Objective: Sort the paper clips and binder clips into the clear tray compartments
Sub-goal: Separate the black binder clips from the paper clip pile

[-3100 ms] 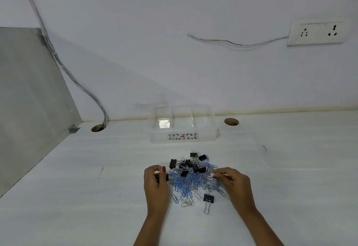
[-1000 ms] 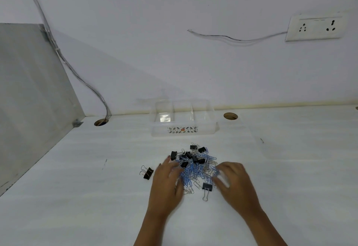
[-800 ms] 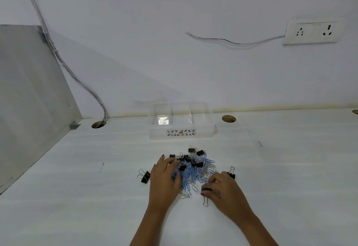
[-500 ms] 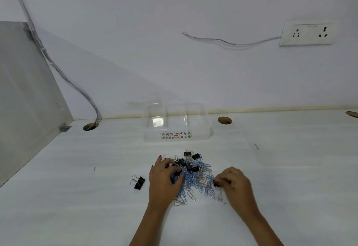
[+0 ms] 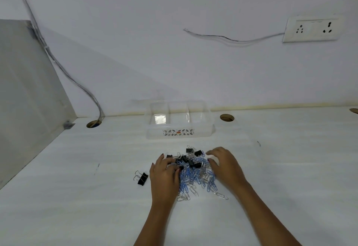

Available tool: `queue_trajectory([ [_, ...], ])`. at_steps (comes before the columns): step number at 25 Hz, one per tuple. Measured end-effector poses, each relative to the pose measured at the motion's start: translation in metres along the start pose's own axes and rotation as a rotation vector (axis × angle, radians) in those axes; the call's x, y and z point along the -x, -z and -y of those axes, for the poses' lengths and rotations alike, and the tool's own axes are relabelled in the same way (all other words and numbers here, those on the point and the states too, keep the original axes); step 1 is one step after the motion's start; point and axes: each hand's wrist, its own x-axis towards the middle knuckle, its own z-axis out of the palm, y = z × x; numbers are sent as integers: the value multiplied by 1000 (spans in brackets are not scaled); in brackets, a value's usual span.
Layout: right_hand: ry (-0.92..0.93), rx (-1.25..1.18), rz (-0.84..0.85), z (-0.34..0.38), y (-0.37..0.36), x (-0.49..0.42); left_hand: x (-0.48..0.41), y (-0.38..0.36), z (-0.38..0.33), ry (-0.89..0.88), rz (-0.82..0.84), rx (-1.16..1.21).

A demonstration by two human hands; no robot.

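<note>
paper clips (image 5: pixel 193 178), blue and silver, lie in a tangled heap on the white surface (image 5: pixel 77 197), with black binder clips (image 5: pixel 186 161) mixed into the far side of the heap. this is the only view, from the head camera looking forward and down. the left hand (image 5: pixel 164 176) rests palm down on the left edge of the heap, its fingers (image 5: pixel 170 161) spread loosely and reaching in among the black clips; they look open, with nothing clearly pinched. the right hand (image 5: pixel 226 166) sits at the right edge of the heap, fingers curled slightly and spread apart, palm down, gripping nothing that can be seen. a few silver clips lie loose at the near edge of the heap. one single binder clip (image 5: pixel 142 178), black with its wire handles pointing left, lies apart on the surface, left of the left hand. the clear tray (image 5: pixel 180 133) stands farther back, beyond the heap and close to the wall, with a patterned label on its front wall; its compartments look empty, though the clear plastic makes that hard to judge. two round holes (image 5: pixel 227 118) in the surface flank the tray, and cables (image 5: pixel 77 84) run down into the left one. a wall socket (image 5: pixel 311 29) sits at upper right.
</note>
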Motion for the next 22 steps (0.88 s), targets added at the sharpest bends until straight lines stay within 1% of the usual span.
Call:
queue_trajectory([
  [2,-6,38,150,5,-14,-21,-1,6,-1,27,-40,99],
  [3,-18,78,198,7,-20,-28,0,9,-2,63,-63,162],
  [5,-27,123,208,12,-28,-36,5,20,-3,131,-94,267],
  [6,-23,122,181,15,-29,-38,7,26,-1,143,-100,292],
  [8,-20,51,119,19,-27,-38,11,39,11,119,-125,229],
  [10,-83,-117,36,15,-22,-34,11,50,32,98,-163,23],
  [12,-160,-298,-85,6,-14,-30,10,55,47,155,-156,-149],
  [15,-293,-437,-226,-11,1,-25,9,52,50,305,-94,-126],
  [17,-388,-468,-269,-20,15,-21,6,48,46,328,-101,-98],
  [18,-424,-445,-261,-24,22,-20,1,43,45,296,-105,-94],
  [20,-478,-322,-157,-33,33,-21,-12,34,36,188,-77,-68],
  [22,-501,-173,-37,-38,35,-23,-31,24,27,146,94,10],
])
